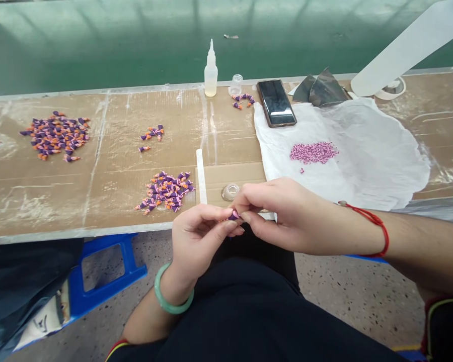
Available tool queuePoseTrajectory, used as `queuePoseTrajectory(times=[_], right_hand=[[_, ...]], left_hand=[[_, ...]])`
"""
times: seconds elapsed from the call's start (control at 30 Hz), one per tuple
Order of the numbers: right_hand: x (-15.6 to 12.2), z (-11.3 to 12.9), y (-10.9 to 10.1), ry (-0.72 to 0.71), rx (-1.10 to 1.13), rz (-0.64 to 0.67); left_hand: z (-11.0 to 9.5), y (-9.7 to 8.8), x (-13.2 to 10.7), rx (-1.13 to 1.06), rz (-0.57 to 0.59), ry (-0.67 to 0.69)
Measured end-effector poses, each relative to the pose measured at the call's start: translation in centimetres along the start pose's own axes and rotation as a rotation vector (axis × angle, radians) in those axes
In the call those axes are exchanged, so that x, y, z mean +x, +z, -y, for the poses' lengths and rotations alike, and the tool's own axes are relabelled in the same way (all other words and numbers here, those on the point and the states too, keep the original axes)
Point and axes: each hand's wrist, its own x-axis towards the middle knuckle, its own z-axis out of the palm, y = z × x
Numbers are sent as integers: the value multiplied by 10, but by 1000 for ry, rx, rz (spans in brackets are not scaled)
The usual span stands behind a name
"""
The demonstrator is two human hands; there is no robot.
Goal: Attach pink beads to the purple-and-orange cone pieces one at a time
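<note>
Between the thumb and fingers of my left hand (196, 239) is a small purple-and-pink figurine (234, 215), held over the table's front edge. My right hand (290, 216) meets it from the right, its thumb and index finger pinched at the figurine; whatever is in that pinch is hidden. Just beyond my fingertips, a small clear round dish (231, 191) lies on a cardboard piece (226, 173). A pile of similar purple, pink and orange figurines (168, 190) is to the left of my hands. Tiny pink pieces (313, 152) lie heaped on a white cloth (377, 151).
A larger figurine pile (60, 134) lies far left. Along the back stand a dropper bottle (210, 75) and a clear cup (236, 84), near a phone (277, 103), dark sheets (320, 89) and a tape roll (392, 89). A white strip (201, 176) lies beside the cardboard. A blue stool (105, 271) is below.
</note>
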Motion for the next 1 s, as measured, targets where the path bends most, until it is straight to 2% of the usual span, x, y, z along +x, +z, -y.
queuePoseTrajectory(times=[0.13,0.27,0.37,0.5,0.57,0.63,0.7,0.73,0.83,0.93,1.0], right_hand=[[-3,-5,-5,92,-61,-31],[-15,-14,-18,145,-102,-185],[-28,-29,-24,186,-112,-231],[-51,-60,-20,249,-110,-276],[-62,-76,-15,304,-99,-286],[-71,-90,-10,361,-74,-267],[-78,-100,-7,409,-52,-256],[-81,-103,-7,426,-43,-257],[-87,-105,-9,477,-18,-270],[-91,-100,-10,528,23,-278],[-94,-97,-8,542,26,-379]], left_hand=[[-1,3,1,52,-3,-55],[-8,-3,5,171,-8,-75],[-16,-24,14,431,-9,-41],[-31,-67,30,950,-46,104],[-39,-86,40,1125,-5,148],[-47,-102,54,1245,73,148],[-54,-116,73,1336,80,136],[-57,-123,85,1389,42,128],[-64,-140,126,1616,-190,76],[-66,-147,159,1703,-126,-24],[-66,-145,171,1731,-37,-74]])
